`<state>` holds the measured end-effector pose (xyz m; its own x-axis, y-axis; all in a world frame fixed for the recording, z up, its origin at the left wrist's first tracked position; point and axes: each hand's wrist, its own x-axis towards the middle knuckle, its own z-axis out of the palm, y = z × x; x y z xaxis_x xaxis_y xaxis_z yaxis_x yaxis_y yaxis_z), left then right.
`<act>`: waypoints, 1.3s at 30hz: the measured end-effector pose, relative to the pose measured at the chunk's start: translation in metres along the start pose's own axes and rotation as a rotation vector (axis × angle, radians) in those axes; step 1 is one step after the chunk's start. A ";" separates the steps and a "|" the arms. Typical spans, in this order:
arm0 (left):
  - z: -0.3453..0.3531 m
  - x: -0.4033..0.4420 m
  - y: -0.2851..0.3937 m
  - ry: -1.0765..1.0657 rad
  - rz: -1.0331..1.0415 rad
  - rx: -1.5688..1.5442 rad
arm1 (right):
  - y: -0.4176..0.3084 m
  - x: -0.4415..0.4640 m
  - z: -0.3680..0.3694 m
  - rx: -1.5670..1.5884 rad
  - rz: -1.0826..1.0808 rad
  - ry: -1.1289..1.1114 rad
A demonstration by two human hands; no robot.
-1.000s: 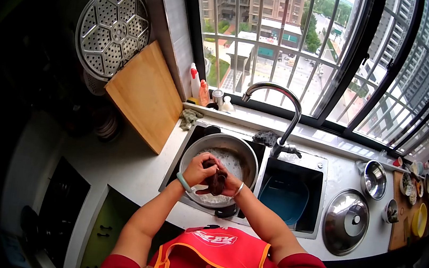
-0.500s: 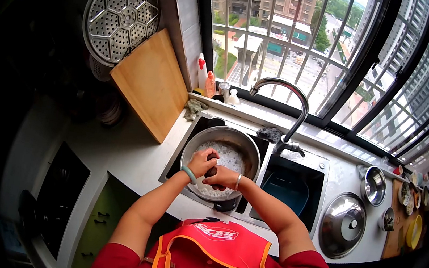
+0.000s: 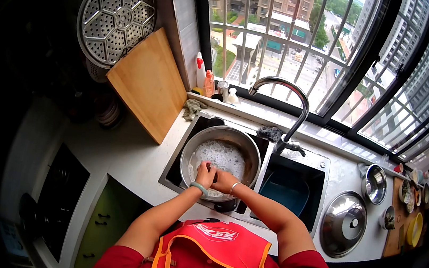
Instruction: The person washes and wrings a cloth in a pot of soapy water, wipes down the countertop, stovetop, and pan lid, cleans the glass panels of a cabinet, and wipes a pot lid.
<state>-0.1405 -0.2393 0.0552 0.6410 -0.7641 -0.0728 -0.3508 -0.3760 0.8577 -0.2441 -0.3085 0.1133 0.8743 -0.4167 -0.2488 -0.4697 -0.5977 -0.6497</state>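
A large metal pot (image 3: 188,157) sits in the left sink basin, with foamy, cloudy water (image 3: 222,156) inside. My left hand (image 3: 204,174), with a green bangle at the wrist, is closed around a small dark brown object (image 3: 214,177) over the near part of the pot. Beside it my right hand (image 3: 226,181), a silver bracelet at its wrist, is also closed on that object. Most of the object is hidden by the fingers, so its kind cannot be made out.
A chrome faucet (image 3: 304,113) arches behind the sink. The right basin holds a dark teal tub (image 3: 285,191). On the right counter lie a domed lid (image 3: 342,225) and a steel bowl (image 3: 375,184). A wooden board (image 3: 148,83) leans at the left.
My left hand has tilted more upright, and my right hand has shifted slightly up and right. Both hands now cover more of the dark object. The pot has stayed in place.
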 end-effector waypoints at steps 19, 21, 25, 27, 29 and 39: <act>-0.129 0.023 0.124 -0.373 1.615 0.531 | -0.037 -0.013 -0.067 1.472 -0.037 -1.014; -0.127 0.029 0.120 -0.344 1.590 0.552 | -0.042 -0.012 -0.074 1.424 -0.030 -1.049; -0.118 0.037 0.108 -0.276 1.506 0.590 | -0.052 -0.006 -0.077 1.191 0.119 -0.768; -0.105 0.043 0.084 -0.315 1.391 0.616 | -0.044 0.003 -0.064 0.736 0.188 -0.498; -0.091 0.046 0.062 -0.317 1.346 0.588 | -0.042 0.007 -0.061 0.602 0.200 -0.403; -0.040 0.019 0.010 -0.372 0.312 0.545 | 0.005 0.042 -0.019 -0.254 -0.081 -0.107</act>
<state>-0.1046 -0.2364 0.0833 0.2155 -0.9693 -0.1179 -0.8313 -0.2455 0.4987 -0.2120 -0.3423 0.1128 0.9119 -0.2942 -0.2862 -0.4016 -0.7840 -0.4733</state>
